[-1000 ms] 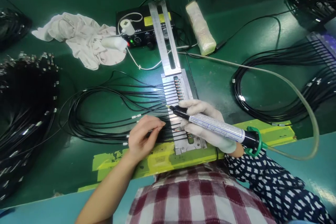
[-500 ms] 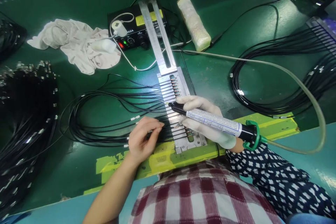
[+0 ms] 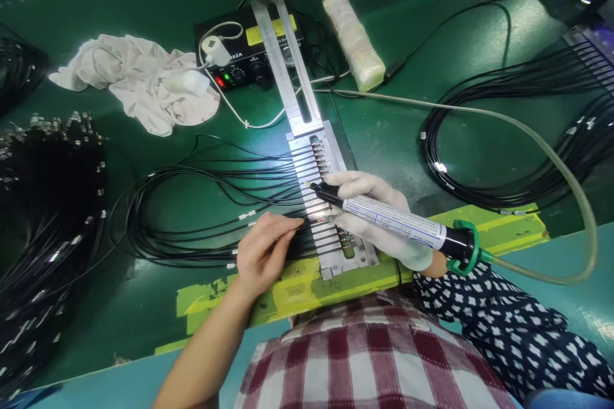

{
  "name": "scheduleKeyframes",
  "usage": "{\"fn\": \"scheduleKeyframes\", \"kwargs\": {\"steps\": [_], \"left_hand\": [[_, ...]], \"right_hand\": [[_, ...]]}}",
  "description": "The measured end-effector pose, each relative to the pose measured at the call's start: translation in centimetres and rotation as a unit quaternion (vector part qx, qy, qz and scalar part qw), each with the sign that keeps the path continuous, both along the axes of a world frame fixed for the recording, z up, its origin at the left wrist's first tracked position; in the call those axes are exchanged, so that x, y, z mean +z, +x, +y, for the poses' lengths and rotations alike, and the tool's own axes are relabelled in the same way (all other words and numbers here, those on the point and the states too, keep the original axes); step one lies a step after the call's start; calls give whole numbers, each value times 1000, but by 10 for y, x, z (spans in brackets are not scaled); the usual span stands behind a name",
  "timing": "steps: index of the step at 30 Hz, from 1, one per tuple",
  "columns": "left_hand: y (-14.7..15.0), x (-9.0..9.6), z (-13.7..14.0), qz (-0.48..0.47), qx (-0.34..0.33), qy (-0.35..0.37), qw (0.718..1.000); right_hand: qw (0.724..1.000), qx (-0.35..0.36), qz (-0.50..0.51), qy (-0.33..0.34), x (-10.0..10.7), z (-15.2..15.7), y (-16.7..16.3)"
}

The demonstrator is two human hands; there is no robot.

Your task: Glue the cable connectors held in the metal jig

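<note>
Thin black cables (image 3: 230, 172) sat slotted in the silver metal plate (image 3: 336, 264) beside our bare left hand (image 3: 263, 246), nearly pinched, contents unclear. Our white-gloved right hand (image 3: 396, 248) held the white-labelled black syringe (image 3: 396, 222); we couldn't tell what remained.

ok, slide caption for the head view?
Gloved right hand holds a labelled syringe over black cables laid across a metal fixture; bare left hand nearby.

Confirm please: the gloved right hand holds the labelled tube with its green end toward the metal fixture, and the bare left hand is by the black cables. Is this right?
Not quite: in the head view, the labelled tube points its black tip toward the metal fixture; the green end faces away. The gloved right hand holds it, and the bare left hand is by the black cables.
</note>
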State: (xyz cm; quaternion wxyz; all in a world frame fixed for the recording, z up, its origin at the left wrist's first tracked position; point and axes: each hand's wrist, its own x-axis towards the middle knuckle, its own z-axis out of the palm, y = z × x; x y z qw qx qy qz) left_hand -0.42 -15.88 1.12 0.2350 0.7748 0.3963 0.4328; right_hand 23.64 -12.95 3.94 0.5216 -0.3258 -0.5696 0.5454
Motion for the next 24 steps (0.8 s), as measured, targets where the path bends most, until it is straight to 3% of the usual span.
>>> {"fn": "scheduleKeyframes", "kwargs": {"steps": [10,24], "left_hand": [[1,-1,1,4,12,11,1000],[4,1,-1,37,45,44,997]], "right_hand": [[1000,1,-6,-11,-2,-1,0],[995,-35,-58,71,-5,1,3]]}}
